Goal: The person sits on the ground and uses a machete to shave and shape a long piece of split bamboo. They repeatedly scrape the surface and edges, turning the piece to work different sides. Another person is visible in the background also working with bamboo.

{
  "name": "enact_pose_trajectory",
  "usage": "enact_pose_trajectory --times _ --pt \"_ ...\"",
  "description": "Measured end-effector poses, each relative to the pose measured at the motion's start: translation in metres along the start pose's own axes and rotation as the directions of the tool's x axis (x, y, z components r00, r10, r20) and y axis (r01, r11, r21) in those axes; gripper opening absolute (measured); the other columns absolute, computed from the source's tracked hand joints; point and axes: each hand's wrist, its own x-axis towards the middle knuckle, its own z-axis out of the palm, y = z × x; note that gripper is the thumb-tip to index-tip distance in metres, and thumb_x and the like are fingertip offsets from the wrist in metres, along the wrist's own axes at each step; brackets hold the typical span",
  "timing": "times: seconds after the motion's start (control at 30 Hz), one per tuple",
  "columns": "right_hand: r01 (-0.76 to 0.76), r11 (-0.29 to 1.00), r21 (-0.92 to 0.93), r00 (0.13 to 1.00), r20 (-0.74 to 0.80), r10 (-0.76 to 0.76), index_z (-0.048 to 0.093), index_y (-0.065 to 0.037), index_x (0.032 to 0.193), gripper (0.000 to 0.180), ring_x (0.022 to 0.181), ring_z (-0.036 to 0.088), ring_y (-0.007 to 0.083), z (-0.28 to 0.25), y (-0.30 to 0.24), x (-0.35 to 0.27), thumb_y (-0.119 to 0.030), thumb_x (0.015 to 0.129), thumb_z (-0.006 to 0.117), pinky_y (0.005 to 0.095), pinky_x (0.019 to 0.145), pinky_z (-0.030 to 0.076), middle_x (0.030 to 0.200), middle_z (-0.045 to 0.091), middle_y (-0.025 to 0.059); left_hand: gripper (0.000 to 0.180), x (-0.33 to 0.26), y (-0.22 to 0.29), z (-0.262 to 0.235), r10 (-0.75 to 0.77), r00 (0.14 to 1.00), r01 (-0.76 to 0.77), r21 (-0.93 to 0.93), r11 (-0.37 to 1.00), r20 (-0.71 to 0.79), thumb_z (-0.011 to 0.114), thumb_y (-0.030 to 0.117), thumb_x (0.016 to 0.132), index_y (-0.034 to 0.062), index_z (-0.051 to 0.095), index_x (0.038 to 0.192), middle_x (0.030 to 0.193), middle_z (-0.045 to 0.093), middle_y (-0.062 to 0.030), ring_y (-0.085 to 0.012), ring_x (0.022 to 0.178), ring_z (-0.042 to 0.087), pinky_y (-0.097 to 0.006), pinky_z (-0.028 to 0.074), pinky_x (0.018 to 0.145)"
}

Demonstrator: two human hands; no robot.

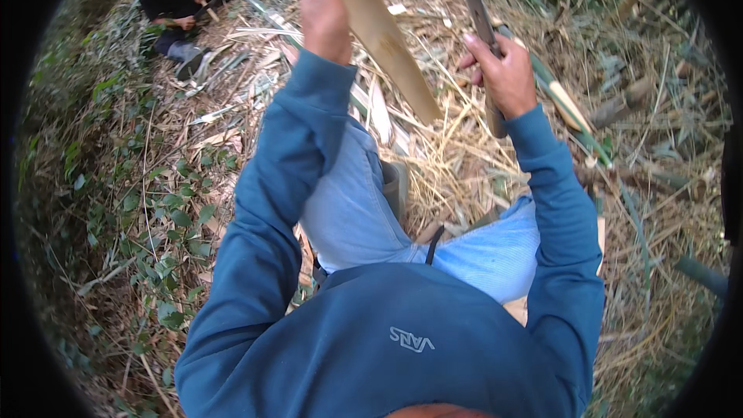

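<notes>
My left hand (323, 22) is closed round the edge of a wide, tan split-bamboo slat (391, 42). The slat slants from the top edge of the view down to a point between my forearms. My right hand (505, 77) grips a machete (474, 0), its dark blade rising past the top edge and its handle end showing below my palm. Blade and slat are apart. Beneath the machete hand, a split green bamboo pole (561, 101) lies on the ground. My blue-jeaned legs (352, 193) are bent below the slat.
At the upper left a person in black (174, 4) sits holding a stick-like thing. Straw and bamboo shavings (457, 155) litter the ground ahead of me. Leafy green plants (170, 232) grow at the left. Cut bamboo stubs (623, 102) lie at the right.
</notes>
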Motion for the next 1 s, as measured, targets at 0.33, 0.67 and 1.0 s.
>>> enact_pose_trajectory --times 0.33,0.67,1.0 --pt "-0.009 0.979 -0.204 0.997 -0.072 -0.006 0.065 0.001 0.078 0.046 0.051 0.057 0.0122 -0.034 0.019 -0.046 -0.045 0.082 0.067 0.0298 0.050 0.046 0.061 0.062 0.0063 0.049 -0.008 -0.019 0.016 -0.158 0.984 0.166 -0.092 0.982 0.081 0.052 0.044 0.095 0.0005 0.050 0.118 0.097 0.061 -0.0126 -0.0239 0.088 0.061 -0.037 0.052 0.079" --pt "-0.073 0.984 -0.165 0.997 0.016 0.076 0.063 0.000 0.087 0.037 0.052 0.053 0.0065 -0.050 0.012 -0.077 -0.036 0.086 0.065 0.0213 0.050 0.043 0.068 0.063 0.0041 0.051 -0.030 -0.003 0.032 -0.127 0.978 0.129 -0.002 0.992 0.165 0.049 0.050 0.095 0.0006 0.052 0.110 0.088 0.063 -0.0161 -0.0252 0.081 0.064 -0.037 0.054 0.073" --pt "-0.076 0.980 -0.185 0.996 0.035 0.084 0.068 0.001 0.087 0.044 0.057 0.060 0.0133 -0.041 0.004 -0.075 -0.042 0.082 0.064 0.0294 0.055 0.046 0.065 0.066 0.0084 0.046 -0.038 0.022 0.019 0.205 0.979 -0.206 0.123 0.971 0.021 0.054 0.046 0.094 0.0023 0.050 0.106 0.077 0.062 -0.0132 -0.0239 0.069 0.064 -0.036 0.055 0.065"
